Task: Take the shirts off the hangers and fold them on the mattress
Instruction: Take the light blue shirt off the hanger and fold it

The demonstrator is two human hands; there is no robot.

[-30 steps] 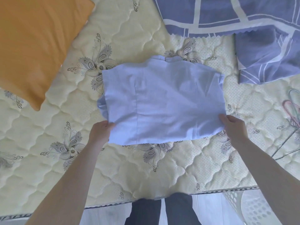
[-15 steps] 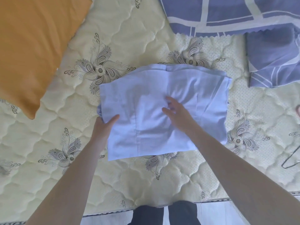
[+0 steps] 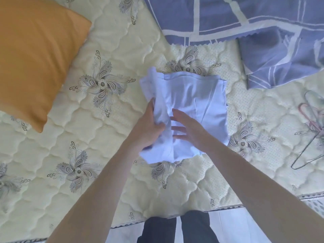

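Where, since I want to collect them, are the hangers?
In the head view the hangers lie on the mattress at the far right, beyond the shirt, below the blue bedding.

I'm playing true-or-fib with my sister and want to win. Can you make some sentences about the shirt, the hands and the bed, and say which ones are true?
1. The left hand grips the light blue shirt. True.
2. The right hand is curled into a fist. False: its fingers are straight and spread over the shirt.
3. An orange pillow lies on the mattress, left of the shirt. True.
4. The shirt hangs on a hanger. False: it lies on the mattress, and the hangers lie apart from it on the right.
5. The blue checked blanket covers the shirt. False: it lies beyond the shirt, not over it.
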